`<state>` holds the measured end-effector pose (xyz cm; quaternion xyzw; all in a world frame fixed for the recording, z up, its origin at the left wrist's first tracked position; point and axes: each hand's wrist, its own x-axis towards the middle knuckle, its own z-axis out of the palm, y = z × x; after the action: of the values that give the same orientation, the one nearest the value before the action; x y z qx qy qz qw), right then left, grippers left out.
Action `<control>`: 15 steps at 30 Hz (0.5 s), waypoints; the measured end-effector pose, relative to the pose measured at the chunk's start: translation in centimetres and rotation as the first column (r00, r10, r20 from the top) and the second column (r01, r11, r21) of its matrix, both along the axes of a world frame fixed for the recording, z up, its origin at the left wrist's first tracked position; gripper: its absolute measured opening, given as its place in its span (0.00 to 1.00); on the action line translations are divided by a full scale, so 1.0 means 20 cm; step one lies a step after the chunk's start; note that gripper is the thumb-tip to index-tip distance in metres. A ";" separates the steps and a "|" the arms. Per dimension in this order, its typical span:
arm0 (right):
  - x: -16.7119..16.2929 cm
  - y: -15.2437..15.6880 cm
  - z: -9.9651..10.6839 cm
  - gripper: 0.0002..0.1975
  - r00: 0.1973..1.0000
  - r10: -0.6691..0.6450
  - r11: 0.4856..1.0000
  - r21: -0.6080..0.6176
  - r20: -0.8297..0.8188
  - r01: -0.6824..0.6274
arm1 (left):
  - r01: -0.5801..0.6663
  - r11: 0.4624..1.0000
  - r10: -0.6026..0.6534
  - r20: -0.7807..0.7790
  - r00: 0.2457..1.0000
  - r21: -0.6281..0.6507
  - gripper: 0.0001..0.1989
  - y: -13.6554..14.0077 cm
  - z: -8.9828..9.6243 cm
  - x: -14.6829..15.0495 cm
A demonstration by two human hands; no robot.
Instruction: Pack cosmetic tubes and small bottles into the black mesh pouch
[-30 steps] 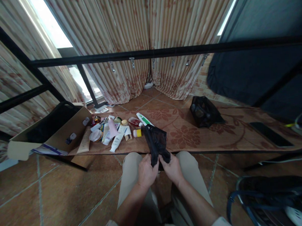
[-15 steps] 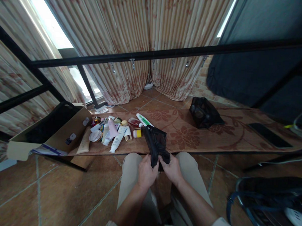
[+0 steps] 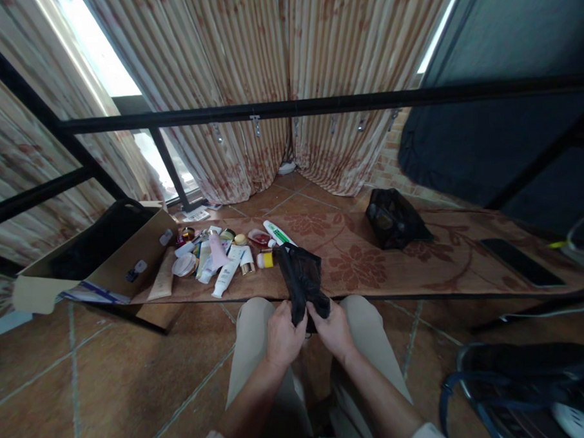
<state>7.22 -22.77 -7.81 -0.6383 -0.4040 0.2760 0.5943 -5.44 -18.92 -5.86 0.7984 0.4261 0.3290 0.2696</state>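
Between my knees, at the front edge of the bench, my left hand [image 3: 286,332] and my right hand [image 3: 330,330] both grip the near end of a black mesh pouch [image 3: 301,270]. Its far end rests on the bench cover. Just beyond it lies a white and green tube [image 3: 278,232], partly hidden by the pouch. A small bottle with a yellow label [image 3: 265,259] is to the pouch's left. Farther left spreads a pile with a white tube [image 3: 228,271], a pink bottle [image 3: 218,249], a round compact [image 3: 184,264] and several other cosmetics.
A cardboard box [image 3: 143,251] holding something black stands at the bench's left end, with a beige tube [image 3: 163,274] against it. Another filled black mesh pouch [image 3: 396,218] and a phone [image 3: 522,262] lie to the right. A dark metal bar [image 3: 316,105] crosses above the bench [image 3: 357,268].
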 end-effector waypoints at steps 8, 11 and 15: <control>0.06 0.05 0.06 0.19 0.991 -0.085 0.994 0.066 -0.099 0.092 | -0.024 1.000 0.024 0.051 0.998 0.007 0.14 0.05 0.11 0.02; 0.11 0.11 0.08 0.17 0.985 -0.116 0.988 0.089 -0.129 0.128 | 0.035 0.999 -0.036 0.097 0.995 0.011 0.17 0.09 0.15 0.02; 0.20 0.23 0.14 0.18 0.988 -0.109 0.987 0.107 -0.111 0.121 | -0.010 1.000 0.007 0.135 0.991 0.021 0.18 0.19 0.15 0.00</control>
<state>11.26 -18.21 -5.08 -0.6104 -0.3496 0.2509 0.6650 -5.48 -15.17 -2.77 0.7753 0.4068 0.3880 0.2879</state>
